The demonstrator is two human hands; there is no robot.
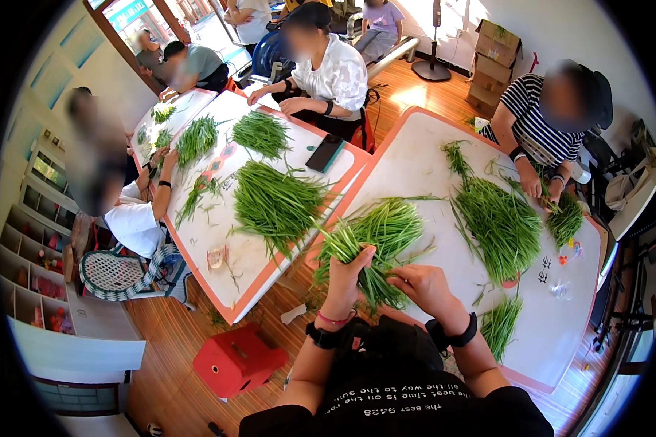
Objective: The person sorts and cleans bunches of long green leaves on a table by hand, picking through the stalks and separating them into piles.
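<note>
My left hand [346, 282] is wrapped round a bunch of long thin green stalks, like garlic chives [375, 290], held over the near left edge of the white table [430, 164]. Pale ends stick up past the thumb, and the leaves hang toward the right. At those leaves, on the bunch's right side, my right hand [421, 293] has thumb and forefinger pinched together; whatever lies between them is too small to make out. Just beyond both hands lies a loose chive pile [395, 222]. A larger heap [499, 226] rests farther right, and a smaller one [501, 328] sits to the near right.
Across the table, a person in a striped shirt [543, 109] handles another bunch [565, 218]. A second table [229, 280] on the left bears several chive piles and a phone [325, 153], with people around it. On the floor stands a red stool [240, 360].
</note>
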